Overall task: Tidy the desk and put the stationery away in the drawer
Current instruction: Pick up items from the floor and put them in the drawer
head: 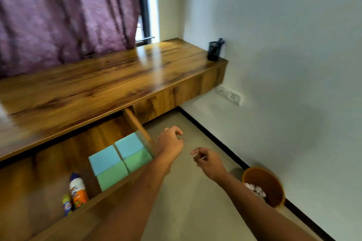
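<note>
The wooden drawer (pixel 82 154) under the long glossy wooden surface (pixel 109 76) stands pulled out, its right wall (pixel 137 123) jutting toward the grey floor (pixel 188 191). Inside, toward the right end, four sticky-note pads (pixel 120 160) lie packed edge to edge, two light blue behind and two green in front. Further left, against the drawer's front wall, are an orange-and-white bottle (pixel 78 191) and a small yellow-and-blue tube (pixel 67 204) just beside it; their labels are too blurred to read. The drawer's left part runs out of the frame.

The left hand (pixel 170 143) hangs just past the drawer's right corner, fingers loosely curled with nothing in them, a thin ring on one finger. The right hand (pixel 207 159) is near it over bare floor, thumb and fingertips pinched on something thin and pale that I cannot make out.

The surface is nearly bare; a black mesh pen holder (pixel 214 51) sits at its far right end against the white wall (pixel 284 45), its contents dark and unclear. A purple curtain (pixel 64 13) hangs behind. By the wall's black skirting stands a round orange waste bin (pixel 264 186) with crumpled paper, partly hidden by the right forearm.
</note>
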A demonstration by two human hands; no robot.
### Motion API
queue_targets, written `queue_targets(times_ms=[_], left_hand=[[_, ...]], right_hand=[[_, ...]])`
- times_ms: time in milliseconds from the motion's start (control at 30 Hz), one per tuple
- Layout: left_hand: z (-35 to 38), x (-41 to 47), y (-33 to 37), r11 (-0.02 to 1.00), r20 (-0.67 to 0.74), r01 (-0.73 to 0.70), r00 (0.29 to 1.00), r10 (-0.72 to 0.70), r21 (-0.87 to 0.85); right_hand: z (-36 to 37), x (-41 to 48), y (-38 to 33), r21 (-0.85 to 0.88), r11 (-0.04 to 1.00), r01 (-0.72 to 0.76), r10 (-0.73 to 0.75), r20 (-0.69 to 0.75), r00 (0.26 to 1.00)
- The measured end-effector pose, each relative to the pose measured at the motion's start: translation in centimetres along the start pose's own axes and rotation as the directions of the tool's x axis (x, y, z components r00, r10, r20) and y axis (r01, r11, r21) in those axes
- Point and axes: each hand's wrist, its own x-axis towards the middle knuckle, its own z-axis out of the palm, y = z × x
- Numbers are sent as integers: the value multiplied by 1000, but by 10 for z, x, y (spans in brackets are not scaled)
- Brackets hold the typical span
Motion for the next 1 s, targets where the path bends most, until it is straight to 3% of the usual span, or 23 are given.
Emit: queue_targets(times_ms=[167,267,433,600,767,1000], left_hand=[[102,-51,76,991,263,-135,957,126,15],[166,-99,119,978,434,-209,883,180,20],[272,-187,188,935,669,-355,700,250,22],[357,-282,242,813,841,-581,458,287,39],[424,-374,270,639,954,-767,154,256,-48],[504,-468,267,451,993,-885,-108,35,-112]], right_hand=[[-82,-75,104,-29,974,-226,219,-154,963],[-124,-134,160,11,933,-358,352,-219,910],[-186,-244,242,121,842,-526,535,-308,787],[-223,-355,306,332,710,-621,702,-396,592],[-222,-460,354,589,507,-629,859,-401,317],[-177,-559,400,835,267,-482,957,-287,33]])
